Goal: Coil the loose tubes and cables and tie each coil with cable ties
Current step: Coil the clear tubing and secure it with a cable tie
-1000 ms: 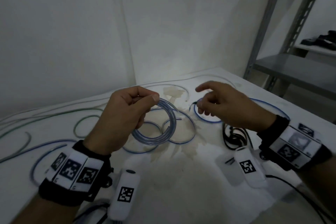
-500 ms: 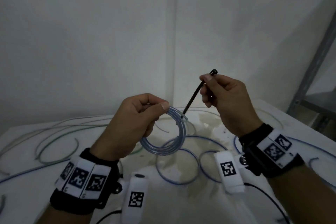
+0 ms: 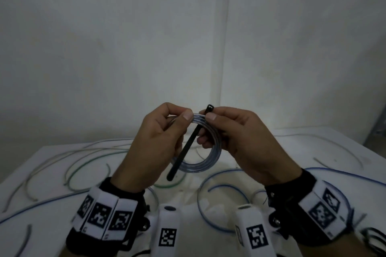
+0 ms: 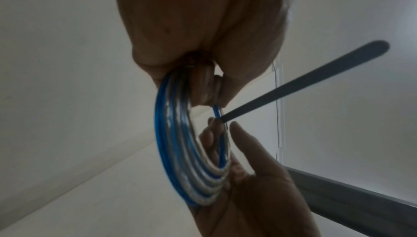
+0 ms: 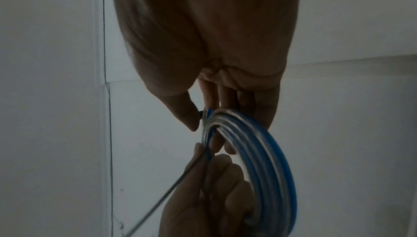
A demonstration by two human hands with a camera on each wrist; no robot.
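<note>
Nearest the person, both wrists wore black bands with white marker blocks, and two white camera pods jutted forward beneath them. Just beyond, raised clear of the table, the left hand pinched the top of a coil of clear blue-striped tube between thumb and curled fingers, so that the coil hung below the grip as a ring of several turns lying side by side. The left wrist view showed those turns fanned out, blue and clear stripes alternating.

Close beside it, the right hand was clamped on a black cable tie, thumb and forefinger gripping it just below its square head, which poked up above the fingertips. Its other fingers curled behind the far side of the coil. The strap slanted down and to the left across the front of the ring, its free tail ending below the coil's lower edge. The two thumbs sat nearly touching at the top of the coil.

Farther off, the white table carried loose lengths of tube: blue-striped curves below the hands, a green-tinted loop to the left, pale strands trailing to the right. Behind it stood a bare white wall corner.
</note>
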